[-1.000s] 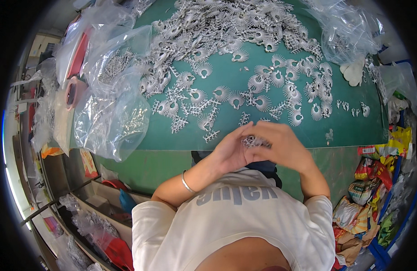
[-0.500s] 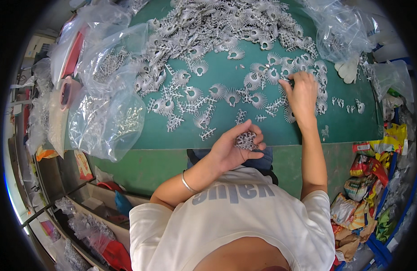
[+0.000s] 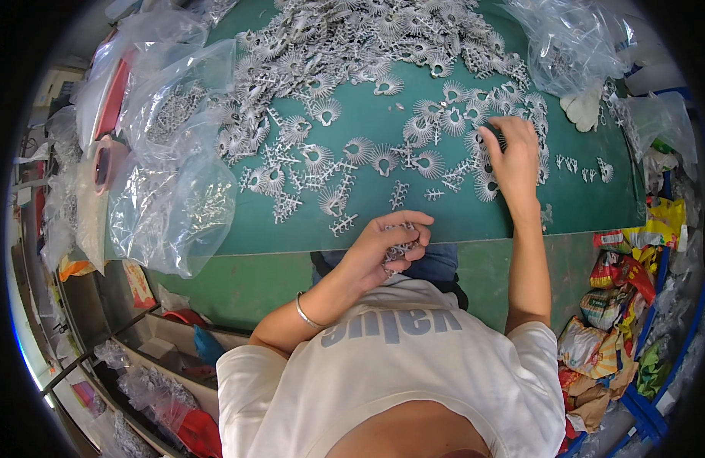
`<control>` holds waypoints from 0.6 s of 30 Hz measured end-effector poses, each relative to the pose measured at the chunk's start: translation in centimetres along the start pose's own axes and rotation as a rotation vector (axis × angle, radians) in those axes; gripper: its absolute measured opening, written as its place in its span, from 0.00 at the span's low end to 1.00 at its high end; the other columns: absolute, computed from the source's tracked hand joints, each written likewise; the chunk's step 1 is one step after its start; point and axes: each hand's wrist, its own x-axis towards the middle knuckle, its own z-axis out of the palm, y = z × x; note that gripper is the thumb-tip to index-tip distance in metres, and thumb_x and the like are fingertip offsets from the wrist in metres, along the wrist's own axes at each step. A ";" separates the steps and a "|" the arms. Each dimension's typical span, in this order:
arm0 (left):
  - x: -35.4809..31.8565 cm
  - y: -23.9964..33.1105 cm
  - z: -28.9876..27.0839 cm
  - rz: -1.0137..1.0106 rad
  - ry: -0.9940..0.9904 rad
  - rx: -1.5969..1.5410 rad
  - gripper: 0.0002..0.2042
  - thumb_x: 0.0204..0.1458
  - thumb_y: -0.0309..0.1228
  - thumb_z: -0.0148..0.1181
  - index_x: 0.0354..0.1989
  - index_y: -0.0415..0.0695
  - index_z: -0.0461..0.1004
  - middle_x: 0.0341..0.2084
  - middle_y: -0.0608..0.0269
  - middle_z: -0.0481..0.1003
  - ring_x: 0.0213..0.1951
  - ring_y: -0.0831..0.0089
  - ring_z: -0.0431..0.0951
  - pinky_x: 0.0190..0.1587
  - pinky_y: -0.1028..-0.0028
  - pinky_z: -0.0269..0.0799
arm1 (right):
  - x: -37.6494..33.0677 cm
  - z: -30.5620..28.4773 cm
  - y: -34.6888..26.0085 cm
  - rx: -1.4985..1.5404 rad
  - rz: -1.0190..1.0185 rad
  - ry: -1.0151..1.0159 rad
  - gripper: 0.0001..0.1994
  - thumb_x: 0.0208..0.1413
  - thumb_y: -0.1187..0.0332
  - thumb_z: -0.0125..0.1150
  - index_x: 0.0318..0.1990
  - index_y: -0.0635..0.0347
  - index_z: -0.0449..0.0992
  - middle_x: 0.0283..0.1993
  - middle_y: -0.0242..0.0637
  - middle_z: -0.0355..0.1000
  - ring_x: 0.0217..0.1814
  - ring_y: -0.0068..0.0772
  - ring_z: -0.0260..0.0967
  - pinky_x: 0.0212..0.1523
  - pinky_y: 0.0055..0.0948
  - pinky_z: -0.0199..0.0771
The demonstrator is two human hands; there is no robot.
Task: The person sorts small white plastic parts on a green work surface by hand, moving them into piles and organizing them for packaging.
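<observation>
My left hand (image 3: 383, 243) is curled around a small bunch of grey plastic parts (image 3: 399, 249), held close to my body at the near edge of the green mat (image 3: 444, 217). My right hand (image 3: 513, 156) reaches out over the mat, its fingers resting on a fan-shaped grey sprue (image 3: 484, 145) among several others. A large heap of the same round, fan-shaped grey sprues (image 3: 352, 38) covers the far part of the mat. Small comb-like grey pieces (image 3: 342, 224) lie loose nearer to me.
Clear plastic bags holding grey parts (image 3: 177, 175) lie at the mat's left. More clear bags (image 3: 574, 46) and a white glove (image 3: 585, 107) sit at the far right. Colourful snack packets (image 3: 612, 290) fill a bin at my right. Shelves with bags (image 3: 154, 374) stand lower left.
My right hand left my left hand, reached out to the sprues on the right of the mat and stays there. My left hand closed more around its parts.
</observation>
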 end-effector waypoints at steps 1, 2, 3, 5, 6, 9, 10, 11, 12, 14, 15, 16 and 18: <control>0.0 0.0 0.0 -0.025 0.001 -0.041 0.10 0.51 0.21 0.47 0.41 0.38 0.70 0.25 0.62 0.67 0.20 0.79 0.61 0.12 0.84 0.50 | 0.1 0.1 -0.3 -0.066 -0.037 -0.004 0.07 0.42 0.71 0.63 0.30 0.62 0.74 0.30 0.38 0.69 0.36 0.39 0.62 0.39 0.34 0.59; -0.1 0.0 -0.1 -0.039 -0.011 -0.097 0.09 0.51 0.22 0.48 0.40 0.38 0.70 0.24 0.62 0.67 0.20 0.79 0.60 0.12 0.84 0.49 | 0.0 0.3 -0.6 -0.121 -0.012 -0.074 0.07 0.42 0.71 0.63 0.30 0.61 0.75 0.31 0.37 0.69 0.38 0.38 0.62 0.39 0.34 0.59; -0.1 0.1 -0.2 -0.052 -0.022 -0.153 0.08 0.52 0.23 0.48 0.40 0.38 0.70 0.23 0.62 0.66 0.20 0.79 0.60 0.12 0.85 0.49 | 0.0 0.4 -0.5 -0.090 -0.001 -0.080 0.07 0.42 0.71 0.63 0.29 0.61 0.75 0.31 0.37 0.69 0.38 0.38 0.62 0.39 0.34 0.59; -0.2 0.1 -0.3 -0.034 -0.014 -0.151 0.07 0.53 0.25 0.48 0.39 0.38 0.70 0.21 0.62 0.66 0.19 0.78 0.60 0.12 0.85 0.49 | -0.1 0.5 -0.1 -0.028 0.024 -0.092 0.06 0.42 0.71 0.63 0.29 0.61 0.75 0.30 0.38 0.69 0.37 0.38 0.63 0.39 0.35 0.59; -0.2 0.0 -0.4 -0.003 0.003 -0.096 0.07 0.54 0.25 0.48 0.39 0.38 0.70 0.20 0.62 0.65 0.19 0.78 0.61 0.12 0.85 0.49 | 0.1 0.3 0.2 0.004 -0.018 -0.046 0.05 0.43 0.73 0.62 0.28 0.62 0.75 0.28 0.38 0.70 0.34 0.38 0.64 0.36 0.33 0.61; -0.2 -0.1 -0.2 0.059 0.082 0.086 0.07 0.54 0.26 0.49 0.38 0.38 0.70 0.19 0.63 0.65 0.20 0.78 0.61 0.12 0.85 0.49 | -0.6 -1.2 -0.1 0.259 0.253 0.048 0.04 0.44 0.75 0.60 0.29 0.63 0.74 0.27 0.38 0.70 0.29 0.35 0.66 0.30 0.28 0.63; -0.2 -0.1 0.0 0.073 0.111 0.150 0.07 0.54 0.26 0.49 0.37 0.38 0.71 0.18 0.63 0.65 0.20 0.78 0.61 0.12 0.85 0.48 | -0.8 -2.0 0.1 0.293 0.286 0.053 0.04 0.45 0.76 0.60 0.30 0.64 0.74 0.26 0.38 0.70 0.25 0.31 0.66 0.27 0.26 0.63; -0.4 0.0 0.0 0.099 0.125 0.145 0.07 0.54 0.26 0.49 0.37 0.38 0.71 0.18 0.63 0.64 0.20 0.78 0.61 0.12 0.86 0.48 | -1.0 -2.5 0.4 0.275 0.307 0.070 0.04 0.45 0.76 0.61 0.30 0.64 0.74 0.26 0.38 0.70 0.25 0.31 0.65 0.27 0.26 0.63; -0.5 0.1 0.0 0.116 0.117 0.140 0.07 0.53 0.26 0.49 0.37 0.38 0.71 0.17 0.63 0.64 0.20 0.78 0.61 0.12 0.86 0.48 | -1.3 -3.6 1.0 0.235 0.329 0.094 0.04 0.45 0.75 0.61 0.30 0.63 0.74 0.25 0.38 0.69 0.24 0.30 0.65 0.27 0.25 0.63; -0.5 0.1 -0.1 0.136 0.097 0.097 0.06 0.53 0.26 0.50 0.36 0.37 0.71 0.17 0.63 0.63 0.21 0.78 0.61 0.12 0.86 0.48 | -1.8 -5.5 3.2 0.105 0.430 0.191 0.06 0.43 0.74 0.63 0.30 0.63 0.75 0.24 0.37 0.69 0.23 0.28 0.64 0.27 0.26 0.64; -0.5 0.0 -0.3 0.145 0.070 0.064 0.06 0.52 0.25 0.50 0.36 0.37 0.70 0.16 0.63 0.63 0.20 0.78 0.60 0.12 0.86 0.47 | -2.4 -6.5 5.3 0.034 0.453 0.261 0.06 0.43 0.74 0.64 0.31 0.64 0.75 0.25 0.38 0.70 0.22 0.27 0.64 0.27 0.26 0.65; -0.5 0.0 -0.4 0.143 0.057 0.048 0.06 0.52 0.25 0.49 0.35 0.37 0.70 0.16 0.62 0.62 0.19 0.78 0.59 0.11 0.86 0.47 | -3.0 -7.3 7.0 -0.031 0.491 0.288 0.07 0.43 0.74 0.64 0.31 0.64 0.75 0.25 0.38 0.71 0.22 0.28 0.63 0.27 0.26 0.65; -0.2 -0.1 -0.2 0.126 0.037 0.033 0.06 0.52 0.25 0.49 0.35 0.37 0.70 0.16 0.62 0.62 0.18 0.79 0.59 0.11 0.86 0.47 | -4.2 -8.6 10.7 -0.156 0.614 0.318 0.07 0.42 0.73 0.64 0.30 0.65 0.75 0.27 0.41 0.72 0.24 0.32 0.65 0.29 0.29 0.67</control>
